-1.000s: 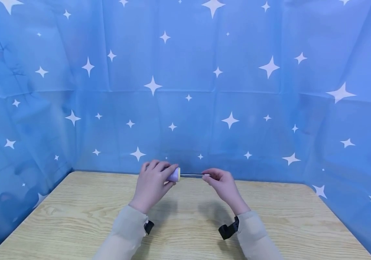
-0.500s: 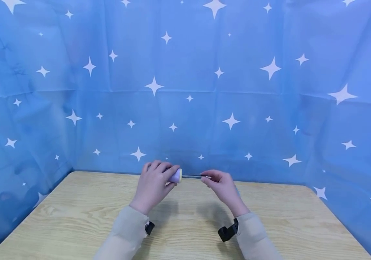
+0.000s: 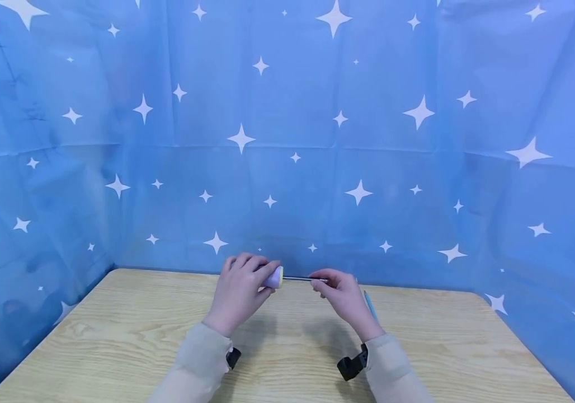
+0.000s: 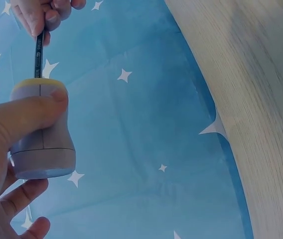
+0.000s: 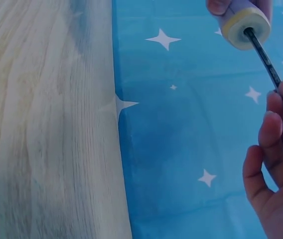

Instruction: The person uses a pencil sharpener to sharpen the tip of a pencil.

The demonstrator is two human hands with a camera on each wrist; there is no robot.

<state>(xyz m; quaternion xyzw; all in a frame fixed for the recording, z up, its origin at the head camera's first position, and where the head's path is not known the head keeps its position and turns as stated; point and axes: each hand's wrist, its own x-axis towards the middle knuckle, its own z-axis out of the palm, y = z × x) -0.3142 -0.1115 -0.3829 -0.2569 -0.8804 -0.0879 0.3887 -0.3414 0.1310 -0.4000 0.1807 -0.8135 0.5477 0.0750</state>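
Note:
My left hand [image 3: 239, 288] grips a lilac, waisted pencil sharpener [image 3: 272, 279] with a pale yellow rim, held on its side near the table's far edge. In the left wrist view its thumb lies across the sharpener's body [image 4: 47, 159]. A dark pencil [image 3: 296, 278] runs from the hole in the sharpener's end to my right hand [image 3: 345, 296], which pinches it between thumb and fingertips near its other end. The right wrist view shows the pencil shaft [image 5: 265, 59] entering the middle of the rim; its tip is hidden inside.
A blue pencil-like stick [image 3: 370, 306] lies on the wooden table [image 3: 443, 347] just right of my right hand, partly hidden by it. A blue curtain with white stars [image 3: 297, 212] hangs right behind the table's far edge and along both sides.
Both hands stay nearly in place, the right slightly further left. The pencil's visible side has gone from light to dark. More of the blue stick shows beside my right hand.

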